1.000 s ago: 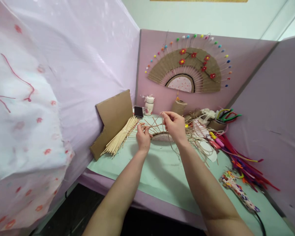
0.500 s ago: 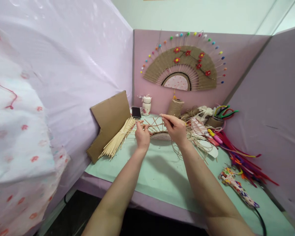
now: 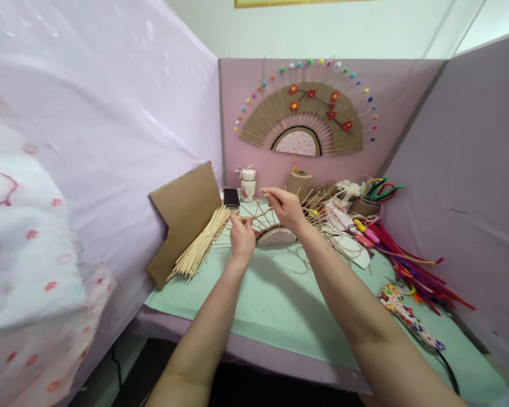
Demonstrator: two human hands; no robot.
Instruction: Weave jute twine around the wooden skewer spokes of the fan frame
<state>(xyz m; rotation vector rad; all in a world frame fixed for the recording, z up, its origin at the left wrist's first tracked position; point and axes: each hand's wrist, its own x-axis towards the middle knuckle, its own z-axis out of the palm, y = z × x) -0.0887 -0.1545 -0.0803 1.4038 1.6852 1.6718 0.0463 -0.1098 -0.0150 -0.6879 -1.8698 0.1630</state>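
Note:
A half-round fan base (image 3: 276, 237) with a pale spotted face stands on the green tabletop, thin wooden sticks (image 3: 261, 207) spreading from its curved edge. At its left side, my left hand (image 3: 242, 240) is closed with thumb and fingers pinching the fan's sticks. My right hand (image 3: 287, 210) is raised above the base, its fingertips pinched together on a strand of twine that runs toward the left hand. Part of the fan is hidden behind my right hand and wrist. Loose twine (image 3: 299, 257) curls just right of the base.
A bundle of sticks (image 3: 199, 246) leans by folded cardboard (image 3: 186, 215) at left. Behind are a phone (image 3: 231, 198), a white jar (image 3: 248, 185) and a twine spool (image 3: 299, 182). Pipe cleaners (image 3: 411, 271) and a flowered glue gun (image 3: 409, 319) lie right. A finished fan (image 3: 271, 116) hangs behind.
My right hand has moved left and slightly up, across the fan's sticks. The left hand stays at the fan's left side. The whole view has shifted slightly.

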